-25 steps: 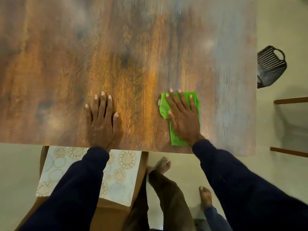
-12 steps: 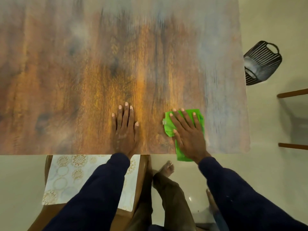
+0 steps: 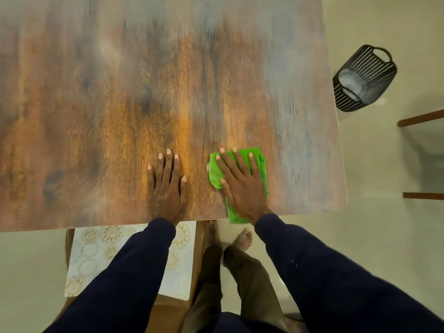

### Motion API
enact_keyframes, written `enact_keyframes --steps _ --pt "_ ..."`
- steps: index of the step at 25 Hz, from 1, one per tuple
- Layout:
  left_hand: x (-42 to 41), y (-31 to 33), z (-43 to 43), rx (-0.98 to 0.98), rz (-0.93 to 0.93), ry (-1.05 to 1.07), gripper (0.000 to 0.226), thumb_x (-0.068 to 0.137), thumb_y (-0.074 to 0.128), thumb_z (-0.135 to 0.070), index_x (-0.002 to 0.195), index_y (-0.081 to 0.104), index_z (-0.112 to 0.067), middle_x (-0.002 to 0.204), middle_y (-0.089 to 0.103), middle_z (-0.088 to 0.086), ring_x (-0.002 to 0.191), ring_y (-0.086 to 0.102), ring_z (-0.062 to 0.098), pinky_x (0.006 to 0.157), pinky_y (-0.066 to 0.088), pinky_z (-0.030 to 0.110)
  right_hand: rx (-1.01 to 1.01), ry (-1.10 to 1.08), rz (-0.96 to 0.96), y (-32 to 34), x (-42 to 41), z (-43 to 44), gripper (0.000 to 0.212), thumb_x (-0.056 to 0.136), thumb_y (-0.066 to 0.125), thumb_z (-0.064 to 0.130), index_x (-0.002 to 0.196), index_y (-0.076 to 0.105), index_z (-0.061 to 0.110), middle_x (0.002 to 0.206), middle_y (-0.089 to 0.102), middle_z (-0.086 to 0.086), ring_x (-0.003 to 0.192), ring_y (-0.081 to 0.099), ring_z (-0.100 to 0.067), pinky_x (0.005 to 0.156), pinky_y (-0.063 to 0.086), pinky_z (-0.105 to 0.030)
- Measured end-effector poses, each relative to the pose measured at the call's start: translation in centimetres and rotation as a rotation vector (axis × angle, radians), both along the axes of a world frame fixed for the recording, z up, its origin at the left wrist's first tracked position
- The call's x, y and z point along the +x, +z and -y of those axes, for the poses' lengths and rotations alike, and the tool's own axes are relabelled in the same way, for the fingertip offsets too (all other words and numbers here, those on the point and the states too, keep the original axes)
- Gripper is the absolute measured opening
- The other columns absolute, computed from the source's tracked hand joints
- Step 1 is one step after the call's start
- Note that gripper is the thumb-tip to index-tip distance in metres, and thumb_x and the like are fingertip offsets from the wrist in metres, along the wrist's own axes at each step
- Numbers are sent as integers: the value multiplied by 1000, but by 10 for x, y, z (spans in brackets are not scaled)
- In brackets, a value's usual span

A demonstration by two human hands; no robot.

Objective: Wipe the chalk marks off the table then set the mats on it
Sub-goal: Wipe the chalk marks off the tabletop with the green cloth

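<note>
A wooden table (image 3: 96, 104) fills the upper view, with pale chalky smears along its right side (image 3: 295, 131) and far edge. My right hand (image 3: 240, 183) presses flat on a green cloth (image 3: 262, 162) near the table's front edge, fingers straight; the cloth's tail hangs over the edge. Flat on the bare wood just to its left rests my left hand (image 3: 167, 186). A white mat with gold flower rings (image 3: 91, 255) lies on a chair seat under the front edge, partly hidden by my left sleeve.
A black slatted basket (image 3: 365, 80) stands on the floor right of the table. Wooden rails of another piece of furniture (image 3: 420, 118) show at the right edge. The brown chair (image 3: 168, 313) and my legs are below the table edge.
My left hand has shifted right along the table, closer to my right hand. The right hand and green cloth have stayed near the front edge, toward the chalky right side.
</note>
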State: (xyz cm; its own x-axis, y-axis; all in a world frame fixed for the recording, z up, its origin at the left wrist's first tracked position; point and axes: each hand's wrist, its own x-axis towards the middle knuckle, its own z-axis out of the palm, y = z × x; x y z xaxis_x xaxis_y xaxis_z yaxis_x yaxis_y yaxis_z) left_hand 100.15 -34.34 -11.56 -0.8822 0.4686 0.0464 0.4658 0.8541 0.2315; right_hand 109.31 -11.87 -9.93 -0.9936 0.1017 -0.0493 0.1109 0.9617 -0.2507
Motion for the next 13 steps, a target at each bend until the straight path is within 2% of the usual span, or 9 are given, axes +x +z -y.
enact_keyframes --steps 4,6,9,12,13 --pt "3 1 2 77 22 15 58 113 28 -31 167 31 -10 177 21 9 165 16 27 130 20 60 -4 -1 82 7 66 -31 59 115 22 39 171 23 20 179 15 -3 166 8 -28 130 16 -63" --pt "4 5 -2 100 16 27 58 113 29 -31 166 33 -10 176 23 9 165 17 27 130 20 60 27 10 69 13 69 -60 59 115 24 38 171 23 20 179 15 -3 166 9 -28 128 19 -65" --pt "0 0 -4 128 3 37 56 112 32 -29 165 37 -10 175 27 9 164 21 26 132 18 56 46 -110 17 8 25 -85 60 113 32 35 170 24 21 179 15 -1 166 9 -27 131 15 -62" --pt "2 -5 0 176 3 102 56 111 34 -27 163 38 -8 175 28 9 164 21 26 131 20 58 47 -344 -34 2 -45 -80 60 112 31 35 170 28 19 178 20 -3 165 14 -30 131 14 -61" --pt "1 -6 0 180 6 112 56 111 34 -27 164 38 -8 175 27 9 164 21 26 131 21 59 57 -362 -60 -1 -69 -68 60 112 30 35 169 30 18 178 22 -4 165 16 -31 131 14 -61"
